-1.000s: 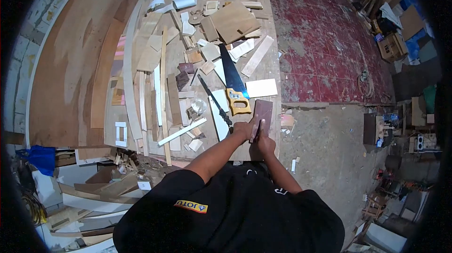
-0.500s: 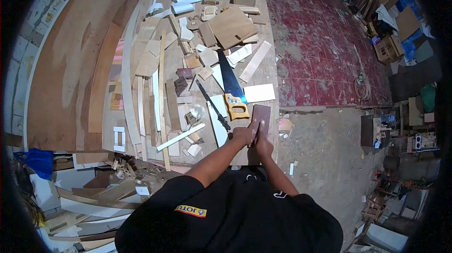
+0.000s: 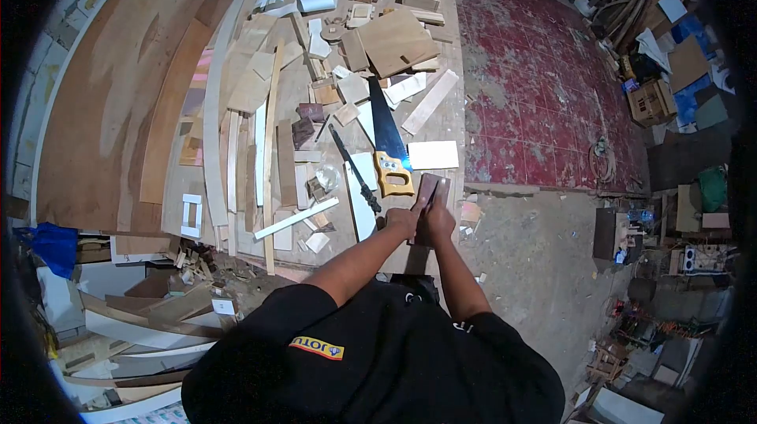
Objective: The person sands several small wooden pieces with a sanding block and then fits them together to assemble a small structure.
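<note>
Two hands, one sheet: the left hand [image 3: 402, 223] and right hand [image 3: 439, 223] are side by side, both clamped on the reddish-brown sheet [image 3: 426, 189]; the exact finger placing is too small to tell.
Sheet: near the bench [image 3: 432, 129] edge, just below the saw [image 3: 394, 175] handle, its far end out past the knuckles; two long faces show with a dark line between, fold or split, I cannot tell.
Left grip: looks bunched at the near left side; firm and flat would serve best, so the sheet doesn't pucker.
Right grip: along the right face; even pressure, close to that dark line, should keep it straight.
Saw: teeth worth minding; knuckles best kept low and clear; white panel [image 3: 433, 156] just beyond the sheet.
</note>
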`<state>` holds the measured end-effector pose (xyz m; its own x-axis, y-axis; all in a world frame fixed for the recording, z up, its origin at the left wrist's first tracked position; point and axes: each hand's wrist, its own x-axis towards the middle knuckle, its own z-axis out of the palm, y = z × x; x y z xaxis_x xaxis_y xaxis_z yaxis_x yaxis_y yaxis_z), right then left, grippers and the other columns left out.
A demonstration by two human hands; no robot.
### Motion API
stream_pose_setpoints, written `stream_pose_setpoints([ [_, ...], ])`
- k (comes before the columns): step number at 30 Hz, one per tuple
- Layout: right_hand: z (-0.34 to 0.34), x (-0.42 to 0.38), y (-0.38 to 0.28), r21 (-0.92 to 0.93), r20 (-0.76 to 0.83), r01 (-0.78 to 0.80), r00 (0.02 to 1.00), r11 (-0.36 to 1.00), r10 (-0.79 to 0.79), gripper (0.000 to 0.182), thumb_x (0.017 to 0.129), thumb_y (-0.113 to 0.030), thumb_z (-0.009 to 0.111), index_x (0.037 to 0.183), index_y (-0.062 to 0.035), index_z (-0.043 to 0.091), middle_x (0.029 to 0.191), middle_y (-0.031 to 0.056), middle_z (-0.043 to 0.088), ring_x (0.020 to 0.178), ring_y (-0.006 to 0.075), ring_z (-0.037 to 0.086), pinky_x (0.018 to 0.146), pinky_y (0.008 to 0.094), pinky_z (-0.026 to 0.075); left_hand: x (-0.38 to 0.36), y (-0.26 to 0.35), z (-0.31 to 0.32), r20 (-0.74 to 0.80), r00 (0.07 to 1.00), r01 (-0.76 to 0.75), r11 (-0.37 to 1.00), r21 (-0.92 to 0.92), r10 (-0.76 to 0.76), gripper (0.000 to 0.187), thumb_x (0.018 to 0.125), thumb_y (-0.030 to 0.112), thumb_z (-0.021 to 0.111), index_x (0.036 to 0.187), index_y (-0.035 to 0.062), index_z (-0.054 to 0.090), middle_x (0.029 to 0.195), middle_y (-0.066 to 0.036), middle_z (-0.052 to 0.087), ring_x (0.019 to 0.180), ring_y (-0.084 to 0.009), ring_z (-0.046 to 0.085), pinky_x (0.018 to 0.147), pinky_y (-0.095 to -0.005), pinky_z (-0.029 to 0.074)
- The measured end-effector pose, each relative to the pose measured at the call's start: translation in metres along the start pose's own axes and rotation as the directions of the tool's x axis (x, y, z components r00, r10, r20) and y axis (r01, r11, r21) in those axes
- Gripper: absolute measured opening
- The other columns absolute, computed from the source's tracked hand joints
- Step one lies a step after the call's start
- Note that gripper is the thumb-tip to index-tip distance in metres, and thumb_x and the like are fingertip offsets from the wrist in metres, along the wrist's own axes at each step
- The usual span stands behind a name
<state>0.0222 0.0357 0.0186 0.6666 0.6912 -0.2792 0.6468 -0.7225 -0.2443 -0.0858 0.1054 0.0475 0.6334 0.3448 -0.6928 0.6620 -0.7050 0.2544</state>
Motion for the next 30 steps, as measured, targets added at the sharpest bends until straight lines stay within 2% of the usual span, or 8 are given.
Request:
stream_pose_setpoints([
  [3,-0.011,-0.07,-0.005,0.071,0.105,-0.093,0.991,0.993,0.086,0.056,0.089,-0.033,0.051,0.141,-0.0142,0.041,0.085,0.0209,0.067,0.076,0.037,0.067,0.058,0.0512,0.048,0.001,-0.002,0.003,-0.034,0.999,0.016,1.0,0.002,-0.016,0.107,0.078,0.039,0.071,0.152,0.0249,-0.005,0.113,-0.012,0.066,0.095,-0.0252,0.068,0.078,-0.043,0.052],
  [5,0.009,-0.089,0.01,0.358,0.07,-0.051,0.997,0.932,0.028,0.067,0.089,-0.032,0.051,0.149,-0.0206,0.023,0.084,0.0203,0.067,0.073,0.037,0.066,0.057,0.0508,0.048,-0.006,-0.004,-0.003,-0.047,0.999,-0.012,1.0,-0.023,0.01,0.105,0.078,0.039,0.069,0.152,0.0242,-0.003,0.108,-0.015,0.067,0.092,-0.0282,0.068,0.076,-0.0425,0.052],
  [12,-0.003,-0.031,0.015,0.012,0.036,0.144,0.989,0.99,-0.144,0.078,0.088,-0.026,0.052,0.151,-0.0215,0.007,0.074,0.0188,0.066,0.065,0.0393,0.064,0.055,0.0502,0.048,-0.044,-0.057,0.016,-0.486,0.874,-0.068,0.99,-0.126,-0.002,0.057,0.083,0.024,0.062,0.132,0.0004,0.043,0.097,-0.017,0.065,0.088,-0.0336,0.064,0.072,-0.0477,0.052],
  [16,-0.004,-0.024,0.007,0.033,-0.035,0.138,0.99,0.99,-0.137,0.054,0.088,-0.03,0.054,0.137,-0.0163,0.038,0.072,0.0205,0.065,0.064,0.0391,0.064,0.055,0.0519,0.049,-0.071,-0.115,0.039,-0.734,0.677,-0.107,0.978,-0.179,-0.06,0.035,0.082,0.017,0.057,0.113,0.0001,0.054,0.087,-0.018,0.064,0.08,-0.0347,0.064,0.067,-0.049,0.052],
  [20,0.0,-0.03,0.004,0.067,-0.019,0.066,0.998,0.996,-0.065,0.047,0.091,-0.032,0.051,0.134,-0.0158,0.04,0.072,0.0206,0.066,0.065,0.0402,0.065,0.056,0.0518,0.05,-0.091,-0.142,0.04,-0.635,0.738,0.063,0.96,-0.271,-0.228,0.026,0.081,0.014,0.056,0.102,-0.0007,0.058,0.086,-0.019,0.064,0.082,-0.0368,0.064,0.066,-0.0492,0.052],
  [25,0.003,-0.038,0.002,0.086,-0.031,0.011,0.999,0.996,-0.009,0.053,0.092,-0.032,0.05,0.141,-0.0189,0.034,0.071,0.0202,0.065,0.064,0.0403,0.064,0.055,0.0518,0.05,-0.084,-0.136,0.034,-0.625,0.668,0.135,0.892,-0.432,-0.404,0.027,0.081,0.014,0.056,0.106,0.0035,0.06,0.094,-0.019,0.063,0.086,-0.0372,0.063,0.075,-0.0495,0.051],
  [29,-0.003,-0.039,0.001,0.076,-0.023,0.0,1.0,0.997,0.001,0.054,0.092,-0.033,0.051,0.141,-0.0184,0.034,0.071,0.0202,0.065,0.064,0.0401,0.064,0.055,0.052,0.05,-0.071,-0.126,0.031,-0.686,0.675,0.046,0.943,-0.329,-0.272,0.032,0.081,0.012,0.058,0.113,0.0079,0.06,0.095,-0.017,0.06,0.089,-0.0351,0.062,0.074,-0.0472,0.051],
  [30,0.0,-0.036,0.002,0.051,-0.002,0.022,1.0,0.998,-0.022,0.062,0.092,-0.032,0.05,0.146,-0.0189,0.022,0.072,0.0202,0.066,0.063,0.0392,0.065,0.054,0.0511,0.05,-0.072,-0.123,0.027,-0.688,0.676,0.04,0.945,-0.325,-0.265,0.032,0.081,0.012,0.058,0.113,0.0079,0.06,0.095,-0.017,0.06,0.089,-0.0351,0.062,0.074,-0.0472,0.051],
])
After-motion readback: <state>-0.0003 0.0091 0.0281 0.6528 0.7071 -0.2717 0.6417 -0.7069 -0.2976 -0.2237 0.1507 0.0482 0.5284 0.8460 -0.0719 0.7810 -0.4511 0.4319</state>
